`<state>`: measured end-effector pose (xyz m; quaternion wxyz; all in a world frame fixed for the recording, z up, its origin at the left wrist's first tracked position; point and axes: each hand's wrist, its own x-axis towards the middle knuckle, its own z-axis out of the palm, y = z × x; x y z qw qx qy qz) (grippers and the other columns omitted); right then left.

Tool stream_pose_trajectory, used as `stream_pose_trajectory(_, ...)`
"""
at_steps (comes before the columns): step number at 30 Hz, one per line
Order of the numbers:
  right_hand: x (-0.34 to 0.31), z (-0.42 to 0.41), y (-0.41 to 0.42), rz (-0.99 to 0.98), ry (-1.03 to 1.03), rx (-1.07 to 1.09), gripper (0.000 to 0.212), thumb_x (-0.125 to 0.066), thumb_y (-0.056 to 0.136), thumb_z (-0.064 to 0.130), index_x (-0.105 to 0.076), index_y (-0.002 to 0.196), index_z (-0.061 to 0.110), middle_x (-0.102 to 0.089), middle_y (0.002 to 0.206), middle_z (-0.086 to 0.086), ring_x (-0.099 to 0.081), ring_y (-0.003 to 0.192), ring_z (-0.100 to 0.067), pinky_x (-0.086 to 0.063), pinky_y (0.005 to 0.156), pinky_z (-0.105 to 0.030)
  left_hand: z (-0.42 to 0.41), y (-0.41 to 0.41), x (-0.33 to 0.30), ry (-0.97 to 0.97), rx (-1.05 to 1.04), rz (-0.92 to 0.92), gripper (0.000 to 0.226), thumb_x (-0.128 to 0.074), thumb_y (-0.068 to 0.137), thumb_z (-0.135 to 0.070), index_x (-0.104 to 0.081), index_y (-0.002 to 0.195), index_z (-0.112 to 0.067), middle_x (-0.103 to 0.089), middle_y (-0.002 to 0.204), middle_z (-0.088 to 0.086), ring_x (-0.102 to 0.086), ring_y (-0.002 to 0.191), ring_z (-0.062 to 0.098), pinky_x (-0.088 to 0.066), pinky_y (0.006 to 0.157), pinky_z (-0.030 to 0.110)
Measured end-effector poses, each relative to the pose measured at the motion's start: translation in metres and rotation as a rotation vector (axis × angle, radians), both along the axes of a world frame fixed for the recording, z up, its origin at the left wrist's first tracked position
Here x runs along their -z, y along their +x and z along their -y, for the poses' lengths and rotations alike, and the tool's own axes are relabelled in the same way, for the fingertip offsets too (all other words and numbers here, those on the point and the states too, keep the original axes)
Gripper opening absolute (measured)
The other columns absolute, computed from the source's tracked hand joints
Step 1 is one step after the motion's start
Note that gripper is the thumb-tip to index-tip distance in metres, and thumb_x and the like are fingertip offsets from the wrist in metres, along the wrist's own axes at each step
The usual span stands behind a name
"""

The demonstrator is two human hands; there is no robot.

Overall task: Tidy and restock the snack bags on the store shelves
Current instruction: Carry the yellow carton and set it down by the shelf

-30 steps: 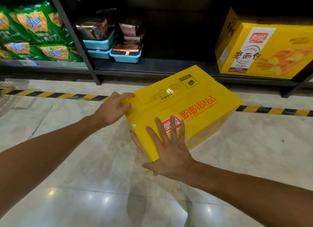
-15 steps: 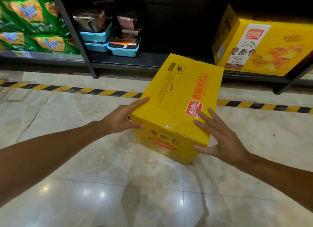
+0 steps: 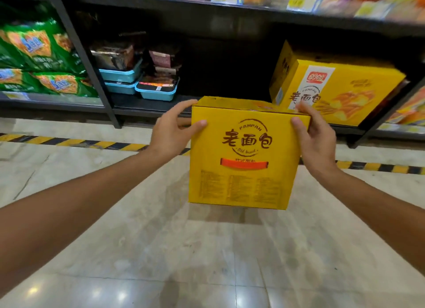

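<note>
Thumbs on the near face and fingers (image 3: 184, 105) curled over the top edge, the left hand (image 3: 171, 130) and right hand (image 3: 315, 142) grip a yellow cardboard bread box (image 3: 241, 160), upright above the floor before the black bottom shelf (image 3: 147, 105). On that shelf a matching yellow carton (image 3: 333, 91) stands right, stacked blue plastic trays (image 3: 138, 84) of dark packets left, beside green snack bags (image 3: 41, 54).

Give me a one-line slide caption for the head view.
Both hands, left and right, hold a yellow bread carton before the bottom shelf, beside a matching carton.
</note>
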<state>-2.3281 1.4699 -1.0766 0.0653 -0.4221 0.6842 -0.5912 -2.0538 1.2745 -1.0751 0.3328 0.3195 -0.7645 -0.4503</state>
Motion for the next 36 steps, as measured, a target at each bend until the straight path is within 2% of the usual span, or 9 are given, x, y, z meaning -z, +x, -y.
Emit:
stream_pose_trajectory(3,-0.004,0.022,-0.015,0.076,-0.008,0.051,0.051,-0.059,0.104,0.027,-0.047,0.152,0.015,-0.056,0.144,0.005,-0.052,0.135,-0.001,-0.047,0.113,-0.03,-0.001,-0.02,-0.005,0.034,-0.057,-0.04,0.056,-0.071,0.095,-0.033,-0.05,0.147,-0.031,-0.075,0.114,-0.006,-0.069,0.095,-0.009,-0.054,0.081,0.009)
stream_pose_trajectory(6,-0.007,0.038,-0.015,0.099,0.023,0.1,0.048,-0.05,0.107,0.041,-0.047,0.151,0.023,-0.049,0.152,0.005,-0.042,0.143,-0.013,-0.044,0.115,-0.035,0.004,-0.021,0.0,0.068,0.017,-0.052,0.055,-0.061,0.101,-0.036,-0.044,0.153,-0.034,-0.067,0.135,-0.006,-0.064,0.116,-0.002,-0.054,0.096,0.02)
stream_pose_trajectory(8,-0.006,0.043,-0.013,0.097,0.036,0.091,0.045,-0.043,0.108,0.044,-0.044,0.151,0.028,-0.045,0.156,0.003,-0.041,0.143,-0.015,-0.044,0.104,-0.022,0.01,-0.016,0.005,0.11,0.093,-0.041,0.06,-0.057,0.101,-0.04,-0.037,0.157,-0.039,-0.062,0.143,-0.009,-0.059,0.129,0.007,-0.052,0.106,0.033)
stream_pose_trajectory(11,-0.003,0.042,-0.016,0.094,0.047,0.05,0.043,-0.036,0.11,0.043,-0.038,0.152,0.034,-0.041,0.159,0.003,-0.042,0.142,-0.015,-0.042,0.091,-0.01,0.015,-0.012,0.007,0.161,0.155,-0.068,0.063,-0.058,0.099,-0.037,-0.035,0.158,-0.037,-0.062,0.143,-0.007,-0.061,0.128,0.01,-0.056,0.099,0.028)
stream_pose_trajectory(14,-0.006,0.043,-0.02,0.096,0.063,0.033,0.045,-0.034,0.111,0.04,-0.034,0.156,0.032,-0.041,0.157,0.008,-0.041,0.138,-0.008,-0.04,0.087,-0.001,0.016,-0.014,0.004,0.169,0.149,-0.084,0.063,-0.057,0.099,-0.032,-0.036,0.158,-0.032,-0.064,0.14,-0.006,-0.064,0.125,0.007,-0.056,0.087,0.016)
stream_pose_trajectory(21,-0.012,0.042,-0.019,0.107,0.066,0.029,0.046,-0.035,0.112,0.035,-0.033,0.157,0.032,-0.039,0.131,0.037,-0.037,0.11,0.033,-0.039,0.091,0.0,0.027,-0.012,-0.003,0.194,0.154,-0.08,0.068,-0.064,0.092,-0.03,-0.042,0.156,-0.03,-0.068,0.135,-0.006,-0.067,0.121,0.01,-0.06,0.088,0.023)
stream_pose_trajectory(29,-0.008,0.039,-0.023,0.085,0.08,0.002,0.048,-0.035,0.112,0.036,-0.03,0.159,0.032,-0.041,0.135,0.036,-0.04,0.109,0.037,-0.041,0.088,0.003,0.026,-0.011,-0.002,0.192,0.155,-0.084,0.068,-0.065,0.091,-0.027,-0.043,0.155,-0.026,-0.068,0.136,-0.002,-0.067,0.121,0.012,-0.06,0.09,0.027)
stream_pose_trajectory(33,-0.009,0.03,-0.03,0.016,0.13,-0.074,0.052,-0.035,0.111,0.036,-0.023,0.162,0.034,-0.042,0.152,0.021,-0.043,0.119,0.029,-0.044,0.093,-0.002,0.029,-0.008,-0.003,0.201,0.154,-0.09,0.066,-0.065,0.091,-0.023,-0.045,0.154,-0.025,-0.069,0.132,-0.005,-0.069,0.118,0.012,-0.061,0.088,0.027)
stream_pose_trajectory(36,-0.01,0.025,-0.026,-0.015,0.157,-0.144,0.056,-0.033,0.111,0.034,-0.013,0.164,0.035,-0.033,0.154,0.029,-0.037,0.121,0.034,-0.041,0.092,0.001,0.03,-0.003,-0.002,0.184,0.166,-0.074,0.064,-0.063,0.093,-0.022,-0.045,0.154,-0.026,-0.069,0.132,-0.006,-0.069,0.118,0.011,-0.06,0.088,0.026)
